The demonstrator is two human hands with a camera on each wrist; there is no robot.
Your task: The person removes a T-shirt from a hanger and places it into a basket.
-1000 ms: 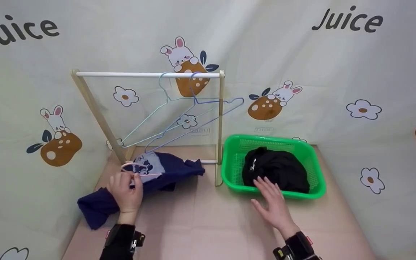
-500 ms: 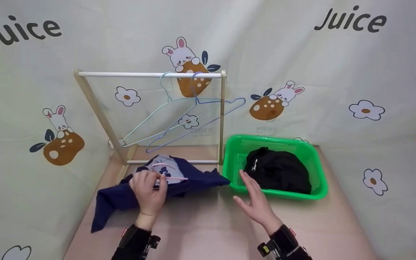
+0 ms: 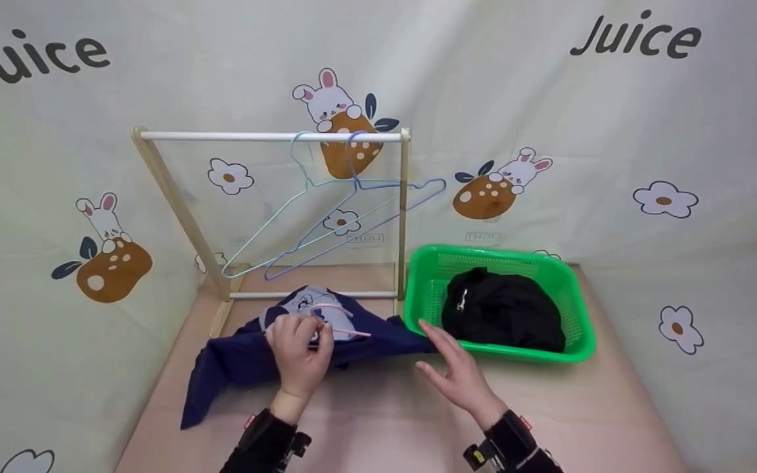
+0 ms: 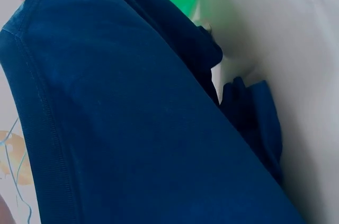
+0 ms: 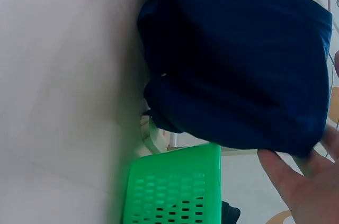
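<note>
In the head view my left hand (image 3: 301, 355) pinches a pink hanger (image 3: 357, 334) at its upper part. A navy shirt (image 3: 240, 358) with a pale printed patch hangs spread out on both sides of that hand. My right hand (image 3: 460, 378) is at the shirt's right end, with fingers extended. From the right wrist, the thumb (image 5: 280, 173) and fingers lie along the edge of the navy cloth (image 5: 238, 75), at its corner. The left wrist view is mostly filled by the navy cloth (image 4: 132, 107), and the left hand's grip is hidden there.
Behind the shirt stands a rack with a white rail (image 3: 221, 136) and wooden posts. A mint hanger (image 3: 267, 226) and a purple hanger (image 3: 378, 223) hang from it. To the right is a green basket (image 3: 579, 315) holding a black garment (image 3: 503, 312).
My left hand has moved right with the pink hanger and navy shirt. The right hand has come left, away from over the basket, to the shirt's right end.
</note>
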